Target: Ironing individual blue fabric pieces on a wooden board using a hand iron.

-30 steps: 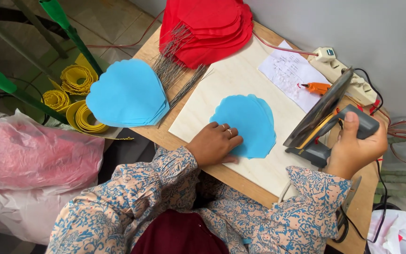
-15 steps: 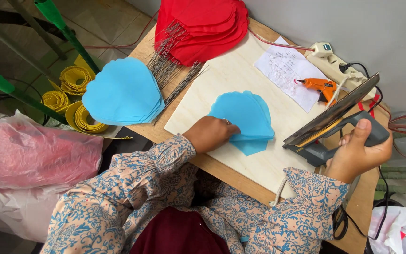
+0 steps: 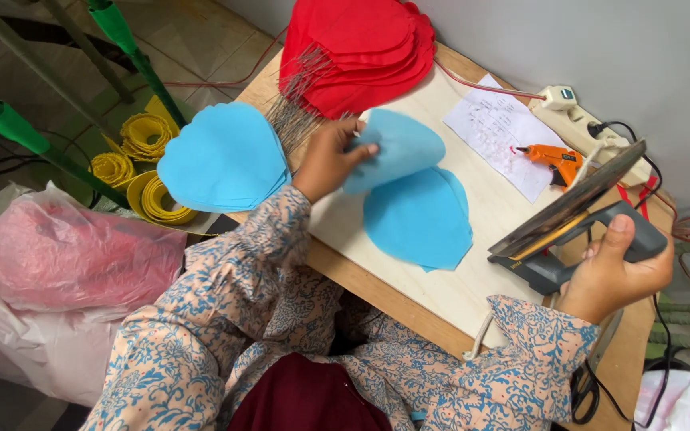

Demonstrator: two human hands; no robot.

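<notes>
From my remote seat, I see the left hand (image 3: 331,160) pinching a blue petal sheet (image 3: 397,148), lifting it off the blue pieces (image 3: 418,219) lying on the desk (image 3: 457,295). The right hand (image 3: 612,275) grips a tilted flat iron (image 3: 576,219), held clear.

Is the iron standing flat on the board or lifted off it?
Lifted. The right hand holds the iron by its handle, tilted, with its soleplate clear of the board and facing up and away.
</notes>
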